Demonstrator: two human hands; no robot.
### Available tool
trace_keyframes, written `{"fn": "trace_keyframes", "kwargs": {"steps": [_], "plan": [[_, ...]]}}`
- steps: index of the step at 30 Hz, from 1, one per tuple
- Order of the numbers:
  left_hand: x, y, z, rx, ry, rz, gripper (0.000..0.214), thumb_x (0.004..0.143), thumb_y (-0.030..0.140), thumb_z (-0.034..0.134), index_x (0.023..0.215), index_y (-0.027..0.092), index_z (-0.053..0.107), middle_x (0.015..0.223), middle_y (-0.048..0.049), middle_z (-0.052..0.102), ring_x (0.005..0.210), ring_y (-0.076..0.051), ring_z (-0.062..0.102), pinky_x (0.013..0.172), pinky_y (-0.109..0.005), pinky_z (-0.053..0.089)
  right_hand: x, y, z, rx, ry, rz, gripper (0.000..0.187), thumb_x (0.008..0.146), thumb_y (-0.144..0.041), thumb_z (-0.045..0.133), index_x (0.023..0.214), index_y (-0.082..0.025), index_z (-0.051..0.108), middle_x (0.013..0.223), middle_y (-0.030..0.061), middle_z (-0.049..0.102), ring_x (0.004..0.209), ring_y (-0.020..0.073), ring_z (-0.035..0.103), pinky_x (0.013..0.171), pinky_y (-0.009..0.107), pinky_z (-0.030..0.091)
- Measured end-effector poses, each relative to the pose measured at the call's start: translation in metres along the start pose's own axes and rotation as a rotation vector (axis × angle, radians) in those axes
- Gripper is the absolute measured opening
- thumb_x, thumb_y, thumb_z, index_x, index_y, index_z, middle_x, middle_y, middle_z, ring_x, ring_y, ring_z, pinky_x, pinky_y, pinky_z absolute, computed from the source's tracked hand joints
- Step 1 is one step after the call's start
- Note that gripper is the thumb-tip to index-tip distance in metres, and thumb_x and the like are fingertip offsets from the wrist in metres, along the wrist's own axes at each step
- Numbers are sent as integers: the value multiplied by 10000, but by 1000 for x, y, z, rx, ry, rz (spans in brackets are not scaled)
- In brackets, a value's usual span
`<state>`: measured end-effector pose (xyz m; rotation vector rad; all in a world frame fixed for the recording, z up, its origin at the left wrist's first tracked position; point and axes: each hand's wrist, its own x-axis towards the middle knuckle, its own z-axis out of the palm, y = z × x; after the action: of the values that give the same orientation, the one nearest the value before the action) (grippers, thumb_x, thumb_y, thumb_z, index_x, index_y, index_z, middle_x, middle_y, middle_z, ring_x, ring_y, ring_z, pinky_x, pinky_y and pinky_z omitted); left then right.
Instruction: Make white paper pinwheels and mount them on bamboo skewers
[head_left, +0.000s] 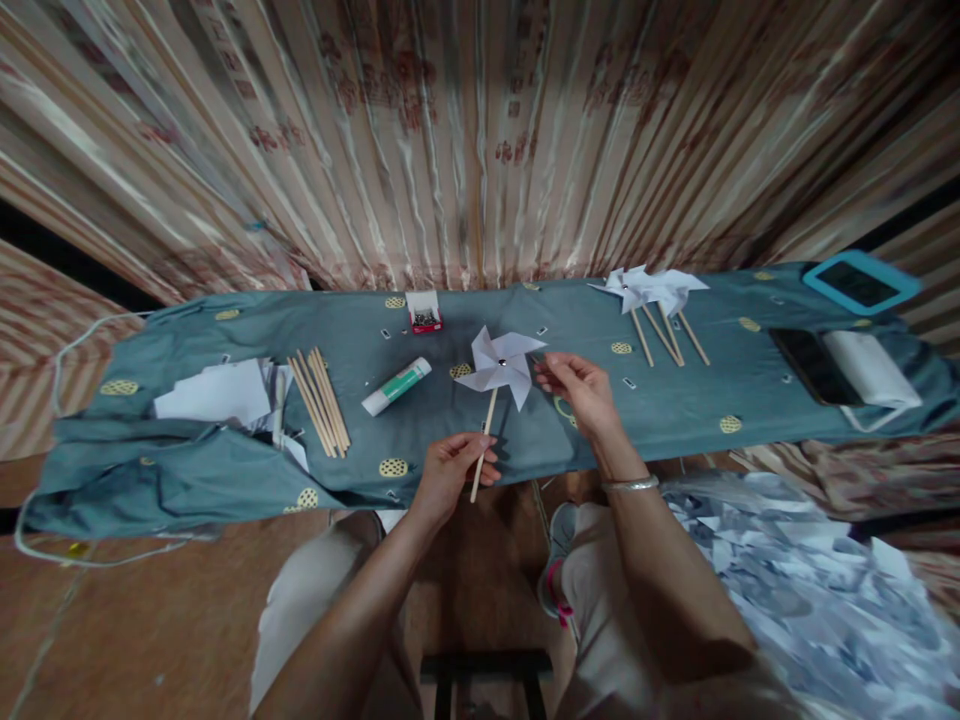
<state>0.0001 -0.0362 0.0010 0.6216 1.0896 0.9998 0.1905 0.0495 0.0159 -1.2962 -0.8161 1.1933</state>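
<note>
My left hand (455,470) pinches the wooden stick of a white paper pinwheel (501,362), which stands tilted over the near middle of the table. A dark pin head shows at the pinwheel's centre. Beside its right blades is my right hand (576,385), fingers bent with thumb and fingertips close together; whether it touches a blade or holds anything small, I cannot tell. Left of the pinwheel lies a green and white glue stick (397,386). Behind that sits a small red and white box (424,313) of dark pins.
Wooden sticks (319,402) and white paper pieces (217,392) lie on the left of the cloth-covered table (675,400). Several pinwheels (660,290) rest at the back right. A blue-framed device (862,282) and a dark phone (810,366) are far right. Paper scraps (810,580) fill a bag below.
</note>
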Motion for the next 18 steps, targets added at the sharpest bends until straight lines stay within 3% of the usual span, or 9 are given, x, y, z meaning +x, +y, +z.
{"fn": "trace_keyframes", "kwargs": {"steps": [3, 6, 18], "plan": [[-1, 1, 1, 2, 0, -1, 452, 568, 504, 823, 770, 115, 713, 611, -9, 653, 449, -99, 596, 461, -210, 484, -6, 3, 6, 66, -150, 135, 468, 522, -546, 840, 800, -203, 684, 693, 2, 711, 609, 116, 637, 611, 240, 519], [-2, 2, 2, 2, -3, -5, 440, 571, 498, 823, 764, 118, 714, 607, -9, 651, 447, -96, 592, 461, -205, 481, -10, 5, 11, 137, -227, 156, 430, 561, -521, 834, 814, -211, 676, 682, -15, 702, 604, 107, 633, 601, 223, 508], [0, -1, 2, 22, 25, 21, 441, 581, 507, 811, 772, 124, 708, 620, -13, 655, 453, -106, 598, 469, -221, 487, -15, 2, 15, 157, -239, 233, 370, 522, -412, 871, 761, -207, 676, 647, -27, 675, 560, 79, 595, 543, 191, 481]]}}
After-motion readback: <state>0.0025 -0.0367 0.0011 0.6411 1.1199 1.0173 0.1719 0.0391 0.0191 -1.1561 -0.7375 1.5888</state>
